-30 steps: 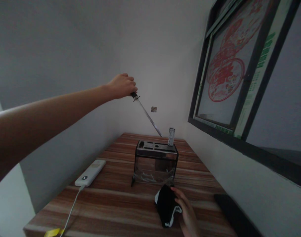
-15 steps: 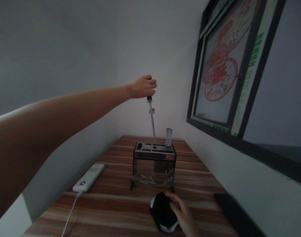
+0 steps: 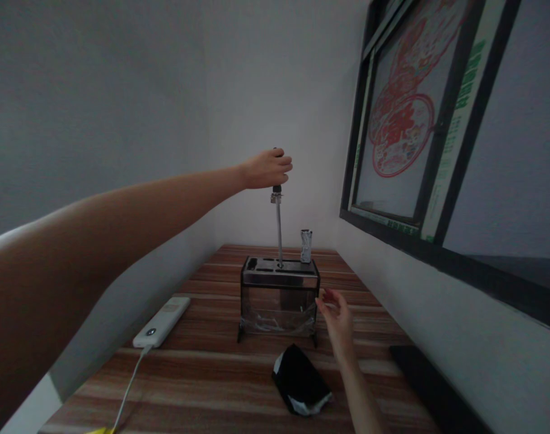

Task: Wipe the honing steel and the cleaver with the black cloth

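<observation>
Above the clear-sided holder, your left hand grips the rod, now lowered to a top hole; your right hand, freed from the black cloth, is loosely open beside the holder.

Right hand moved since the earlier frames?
Yes. Judged against the clear-sided holder, the right hand has gone forward, off the black cloth, to beside the holder's right end.

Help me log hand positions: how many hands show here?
2: the left hand grips a dark handle above the slotted box; the right hand is at the box's right side.
</observation>
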Available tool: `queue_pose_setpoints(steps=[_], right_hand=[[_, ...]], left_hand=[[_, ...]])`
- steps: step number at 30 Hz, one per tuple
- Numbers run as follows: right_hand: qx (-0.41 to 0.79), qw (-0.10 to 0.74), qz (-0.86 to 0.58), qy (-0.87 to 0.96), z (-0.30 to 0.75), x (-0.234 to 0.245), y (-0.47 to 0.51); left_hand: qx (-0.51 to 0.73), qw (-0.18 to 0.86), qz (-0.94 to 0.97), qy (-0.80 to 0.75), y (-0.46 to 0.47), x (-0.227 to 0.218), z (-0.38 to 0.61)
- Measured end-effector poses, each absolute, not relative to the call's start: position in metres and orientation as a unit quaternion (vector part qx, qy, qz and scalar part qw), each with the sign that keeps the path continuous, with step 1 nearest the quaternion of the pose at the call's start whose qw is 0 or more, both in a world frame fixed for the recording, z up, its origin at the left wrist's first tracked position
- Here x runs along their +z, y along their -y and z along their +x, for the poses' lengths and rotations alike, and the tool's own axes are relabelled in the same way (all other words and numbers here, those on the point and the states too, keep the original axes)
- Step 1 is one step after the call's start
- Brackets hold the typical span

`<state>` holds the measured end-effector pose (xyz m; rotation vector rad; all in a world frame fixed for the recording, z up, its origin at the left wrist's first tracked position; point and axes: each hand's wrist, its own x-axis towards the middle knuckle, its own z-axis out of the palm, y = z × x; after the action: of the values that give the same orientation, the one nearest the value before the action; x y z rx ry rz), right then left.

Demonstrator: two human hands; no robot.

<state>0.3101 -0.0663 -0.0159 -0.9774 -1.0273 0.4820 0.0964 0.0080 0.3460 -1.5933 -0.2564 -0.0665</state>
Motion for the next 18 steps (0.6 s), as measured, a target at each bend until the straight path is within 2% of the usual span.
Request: queue_pose_setpoints(steps=[18], right_hand=[[0.248,0.714,-0.452,0.473,0.307,-0.024,0.069]], left_hand=[[-0.005,0.684,-0.714,0.148,0.002,0.344,0.097]])
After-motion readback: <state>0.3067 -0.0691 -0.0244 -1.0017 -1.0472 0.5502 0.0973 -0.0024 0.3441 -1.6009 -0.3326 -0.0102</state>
